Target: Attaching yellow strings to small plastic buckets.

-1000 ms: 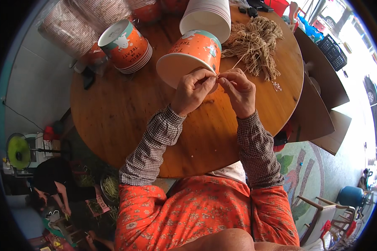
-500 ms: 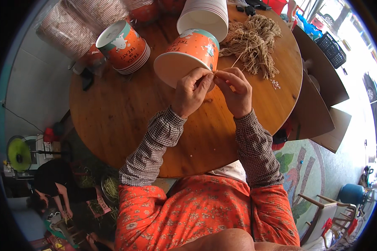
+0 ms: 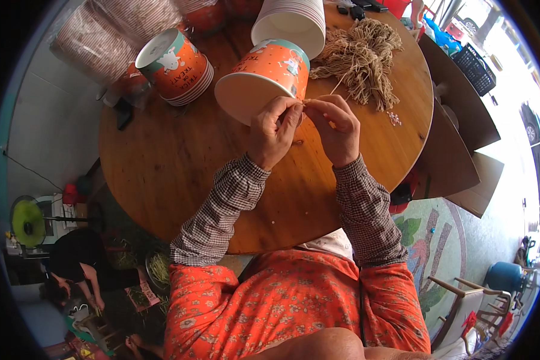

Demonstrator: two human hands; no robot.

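Note:
An orange paper bucket [image 3: 274, 65] with a teal band lies tipped on the round wooden table, its white round end turned toward me. Beside its lower right edge my left hand [image 3: 271, 135] and my right hand [image 3: 339, 133] meet, thumbs and forefingers pinched together on a thin beige cord [image 3: 340, 82]. From the fingers the cord runs up toward a tangled heap of beige cords [image 3: 366, 63]. The fingers hide the exact spot where cord and bucket meet, so I cannot tell whether it is fastened.
White nested buckets [image 3: 289, 27] lie behind the bucket. A short stack of orange buckets [image 3: 177, 69] stands left, near bagged buckets [image 3: 96, 42]. Small pale pieces [image 3: 394, 119] lie on the wooden table [image 3: 162, 174]. Open cardboard boxes [image 3: 444, 147] are at right; another person [image 3: 81, 264] bends down lower left.
The orange bucket has shifted slightly to the left and up. Both hands keep pinching the cord at almost the same place.

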